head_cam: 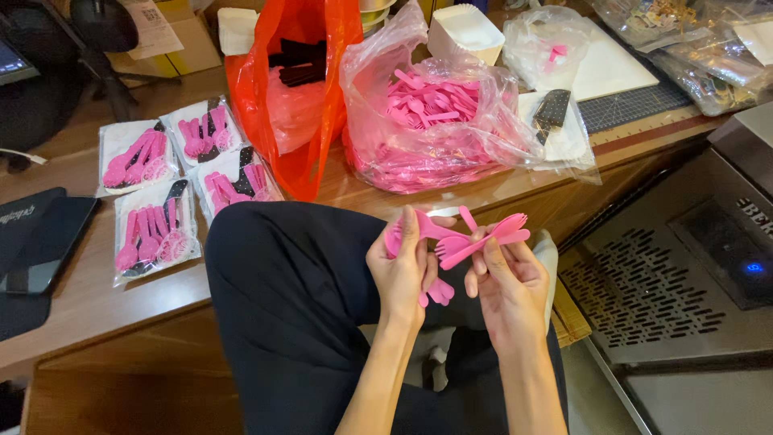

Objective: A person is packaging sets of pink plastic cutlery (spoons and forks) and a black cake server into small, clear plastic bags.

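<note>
L hand (pixel 403 270) closed on bunch of pink plastic forks (pixel 439 234); R hand (pixel 507 282) pinches one pink plastic fork (pixel 483 240) w/ fingertips. Both over lap, near wooden table (pixel 72 298).

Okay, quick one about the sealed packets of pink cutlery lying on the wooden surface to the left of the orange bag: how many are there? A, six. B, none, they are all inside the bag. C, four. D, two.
C: four flat clear packets of pink cutlery lie on the wooden surface, in a loose two-by-two group left of the orange bag.
</note>
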